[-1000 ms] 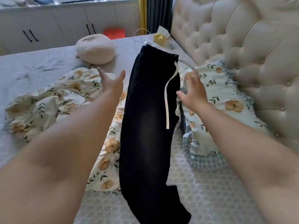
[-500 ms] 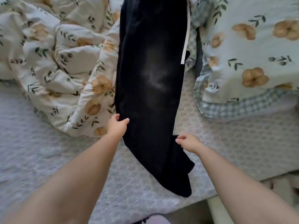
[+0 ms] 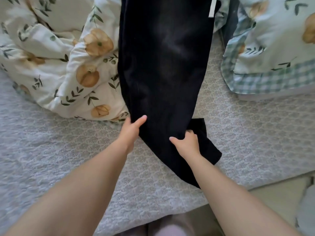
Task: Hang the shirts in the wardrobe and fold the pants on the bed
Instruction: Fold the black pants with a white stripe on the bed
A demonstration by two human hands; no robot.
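Observation:
Black pants lie lengthwise on the bed, legs folded together and pointing toward me, a white drawstring near the top. My left hand grips the left edge of the lower leg, thumb on top of the cloth. My right hand pinches a bunch of the fabric at the right edge of the leg. The leg ends reach almost to the bed's near edge. The waistband is out of view above.
A crumpled floral duvet lies left of the pants, touching them. A floral pillow with a checked border sits at the right. The bed's edge and floor are at the lower right.
The view tipped down from the headboard to the pants' legs. Both hands came down from the waist end and took hold of the lower leg, the right now bunching the cloth.

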